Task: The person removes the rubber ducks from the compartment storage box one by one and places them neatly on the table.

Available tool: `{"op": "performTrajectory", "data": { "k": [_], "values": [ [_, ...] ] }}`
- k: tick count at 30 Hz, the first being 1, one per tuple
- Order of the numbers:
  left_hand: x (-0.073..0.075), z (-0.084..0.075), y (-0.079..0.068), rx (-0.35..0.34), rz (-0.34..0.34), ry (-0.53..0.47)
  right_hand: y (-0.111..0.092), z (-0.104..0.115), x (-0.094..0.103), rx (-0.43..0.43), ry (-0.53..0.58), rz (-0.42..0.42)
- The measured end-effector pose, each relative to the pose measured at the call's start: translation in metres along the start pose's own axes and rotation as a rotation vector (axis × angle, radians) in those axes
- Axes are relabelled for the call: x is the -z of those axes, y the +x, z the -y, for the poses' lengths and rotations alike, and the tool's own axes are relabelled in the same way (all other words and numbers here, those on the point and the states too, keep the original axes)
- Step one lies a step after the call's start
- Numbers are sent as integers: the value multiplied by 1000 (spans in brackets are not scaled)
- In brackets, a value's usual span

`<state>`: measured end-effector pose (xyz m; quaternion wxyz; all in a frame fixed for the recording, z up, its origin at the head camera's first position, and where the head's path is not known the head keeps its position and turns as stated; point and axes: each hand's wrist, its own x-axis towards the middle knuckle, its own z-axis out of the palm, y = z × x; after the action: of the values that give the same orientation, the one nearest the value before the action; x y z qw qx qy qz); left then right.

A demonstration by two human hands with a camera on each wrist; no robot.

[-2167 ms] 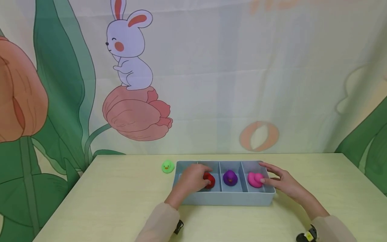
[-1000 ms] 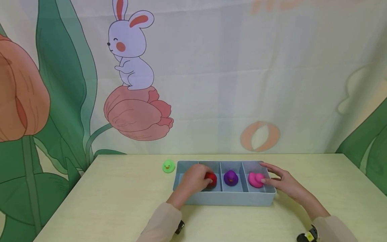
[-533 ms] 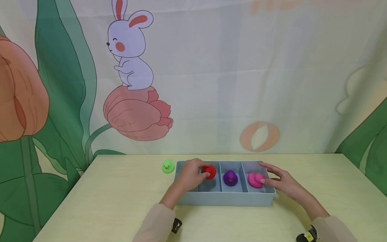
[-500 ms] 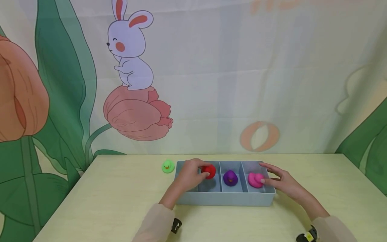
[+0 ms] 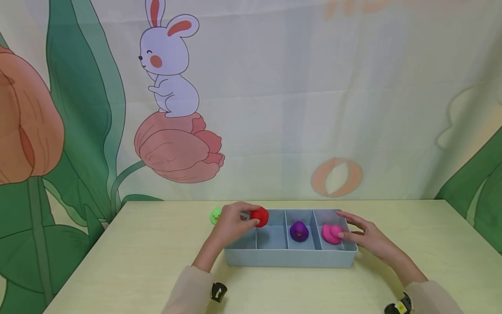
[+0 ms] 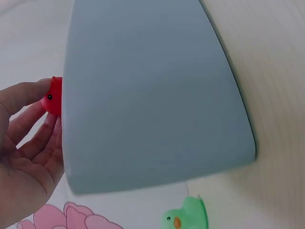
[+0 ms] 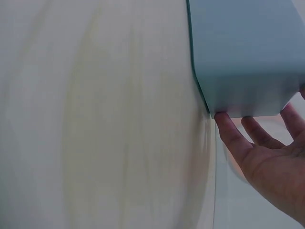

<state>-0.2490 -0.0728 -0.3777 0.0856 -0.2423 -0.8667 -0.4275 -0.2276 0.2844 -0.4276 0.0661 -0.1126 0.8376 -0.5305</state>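
Note:
Between thumb and fingers, my left hand pinches a red rubber duck above the divided grey-blue box, near its leftmost divider. The left wrist view shows the duck partly hidden behind the box wall. My right hand holds the box's right end, thumb over the rim and fingers against the outer wall, as the right wrist view also shows. A purple rubber duck sits in the third compartment from the left. In the rightmost one lies a pink rubber duck, close to my right thumb.
A green rubber duck stands on the pale wooden table, left of the box and partly covered by my left hand. Behind the table's back edge hangs a printed curtain with a rabbit and tulips.
My left hand has lifted the red duck from the second compartment and carried it up and to the left. The right hand and the box have stayed put.

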Motion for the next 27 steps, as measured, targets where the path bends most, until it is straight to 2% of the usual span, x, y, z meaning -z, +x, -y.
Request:
{"op": "performTrajectory", "data": {
  "k": [4, 12, 27],
  "values": [
    [6, 4, -1, 26, -36, -22, 0, 0, 0, -2, -3, -2],
    [19, 14, -4, 124, -100, -67, 1, -1, 0, -1, -9, -3],
    [47, 40, -9, 191, -171, -34, 1, -2, -2, -7, 1, -16]
  ]
}}
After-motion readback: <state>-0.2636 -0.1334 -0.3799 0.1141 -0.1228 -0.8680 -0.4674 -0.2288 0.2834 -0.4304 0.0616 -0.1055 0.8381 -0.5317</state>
